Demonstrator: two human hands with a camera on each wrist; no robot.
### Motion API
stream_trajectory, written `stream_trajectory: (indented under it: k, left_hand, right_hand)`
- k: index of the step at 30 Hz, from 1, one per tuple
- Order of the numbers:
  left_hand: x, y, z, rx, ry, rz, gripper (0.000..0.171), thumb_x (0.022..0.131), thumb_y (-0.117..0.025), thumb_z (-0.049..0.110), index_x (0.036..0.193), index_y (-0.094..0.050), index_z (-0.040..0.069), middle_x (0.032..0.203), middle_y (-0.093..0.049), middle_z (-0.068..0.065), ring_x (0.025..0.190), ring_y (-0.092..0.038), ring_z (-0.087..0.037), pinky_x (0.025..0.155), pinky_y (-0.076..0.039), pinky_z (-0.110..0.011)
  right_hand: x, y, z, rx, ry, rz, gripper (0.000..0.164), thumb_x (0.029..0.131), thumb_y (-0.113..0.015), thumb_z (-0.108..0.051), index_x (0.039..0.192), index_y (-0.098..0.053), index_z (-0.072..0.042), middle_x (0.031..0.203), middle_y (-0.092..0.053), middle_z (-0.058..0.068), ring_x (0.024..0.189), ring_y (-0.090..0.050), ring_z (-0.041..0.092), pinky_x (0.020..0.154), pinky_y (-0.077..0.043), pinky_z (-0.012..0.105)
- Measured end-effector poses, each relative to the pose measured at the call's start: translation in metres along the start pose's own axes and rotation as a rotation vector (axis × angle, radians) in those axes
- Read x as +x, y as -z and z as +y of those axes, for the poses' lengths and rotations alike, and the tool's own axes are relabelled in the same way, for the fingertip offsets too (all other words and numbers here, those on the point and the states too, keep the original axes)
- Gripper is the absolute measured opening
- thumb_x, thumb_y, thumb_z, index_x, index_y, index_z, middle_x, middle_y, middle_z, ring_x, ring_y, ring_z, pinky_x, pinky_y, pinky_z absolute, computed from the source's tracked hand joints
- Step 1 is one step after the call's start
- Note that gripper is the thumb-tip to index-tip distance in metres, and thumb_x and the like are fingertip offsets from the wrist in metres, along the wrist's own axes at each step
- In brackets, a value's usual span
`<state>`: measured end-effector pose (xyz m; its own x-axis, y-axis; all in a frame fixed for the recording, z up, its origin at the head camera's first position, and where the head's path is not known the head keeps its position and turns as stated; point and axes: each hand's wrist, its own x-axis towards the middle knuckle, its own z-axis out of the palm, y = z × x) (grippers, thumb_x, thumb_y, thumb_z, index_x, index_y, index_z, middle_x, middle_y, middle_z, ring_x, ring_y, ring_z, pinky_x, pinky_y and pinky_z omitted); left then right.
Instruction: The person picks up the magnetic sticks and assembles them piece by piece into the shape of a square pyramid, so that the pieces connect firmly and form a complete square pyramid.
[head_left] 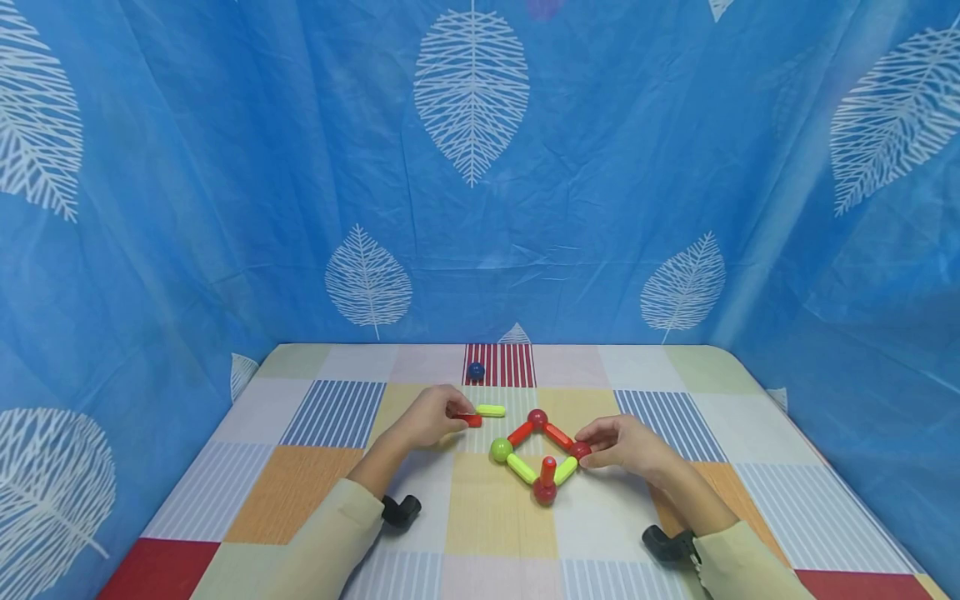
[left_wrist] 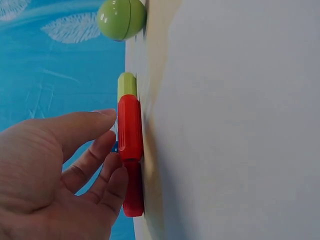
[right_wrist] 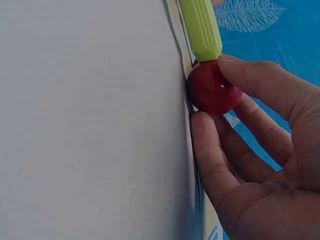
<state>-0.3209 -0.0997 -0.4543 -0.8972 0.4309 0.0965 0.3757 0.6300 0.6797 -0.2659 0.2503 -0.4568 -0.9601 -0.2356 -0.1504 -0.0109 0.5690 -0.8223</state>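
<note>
Magnetic rods and balls form a four-sided frame on the table. A red ball (head_left: 580,451) at its right corner is held between the thumb and fingers of my right hand (head_left: 630,447); a yellow-green rod (right_wrist: 201,30) meets that ball. The green ball (head_left: 501,450) is the left corner, and another red ball (head_left: 537,418) the back one. At the front corner, a red ball (head_left: 545,492) bears an upright red rod (head_left: 548,471). To the left, my left hand (head_left: 433,417) has loosely bent fingers beside loose red rods (left_wrist: 130,127), its fingertips at the lower one.
A loose yellow-green rod (head_left: 491,411) lies just beyond the red rods. Farther back is a dark blue ball (head_left: 476,371). The patchwork tablecloth (head_left: 502,525) covers the table, and a blue leaf-print curtain (head_left: 585,208) hangs around its back and sides.
</note>
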Motion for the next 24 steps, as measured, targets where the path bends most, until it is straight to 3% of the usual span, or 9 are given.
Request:
stream_trajectory:
  k: [6, 14, 24]
  left_hand:
    - [0.0037, -0.0009, 0.0014, 0.013, 0.016, -0.031, 0.018, 0.086, -0.079, 0.001, 0.101, -0.077, 0.010, 0.098, -0.071, 0.000, 0.091, -0.063, -0.014, 0.087, -0.057, -0.037]
    - [0.0077, -0.0036, -0.0004, 0.033, 0.005, -0.065, 0.021, 0.084, -0.080, -0.001, 0.100, -0.077, 0.012, 0.092, -0.069, 0.001, 0.082, -0.058, -0.013, 0.077, -0.054, -0.030]
    - [0.0090, -0.0059, 0.0000, 0.042, 0.002, -0.105, 0.024, 0.084, -0.079, 0.000, 0.104, -0.075, 0.013, 0.092, -0.066, 0.001, 0.083, -0.056, -0.015, 0.076, -0.051, -0.031]
  right_hand:
    - [-0.0001, -0.0004, 0.0002, 0.009, 0.002, -0.008, 0.036, 0.078, -0.088, -0.008, 0.112, -0.075, -0.004, 0.103, -0.075, 0.006, 0.092, -0.066, 0.019, 0.079, -0.057, 0.030]
    - [0.0007, -0.0001, 0.0015, 0.012, 0.004, -0.007, 0.036, 0.078, -0.087, -0.008, 0.112, -0.075, -0.004, 0.104, -0.075, 0.006, 0.092, -0.065, 0.019, 0.079, -0.057, 0.029]
    - [-0.0002, 0.0001, 0.0001, 0.023, 0.002, -0.008, 0.036, 0.078, -0.088, -0.007, 0.112, -0.075, -0.004, 0.104, -0.075, 0.007, 0.092, -0.066, 0.019, 0.079, -0.057, 0.028]
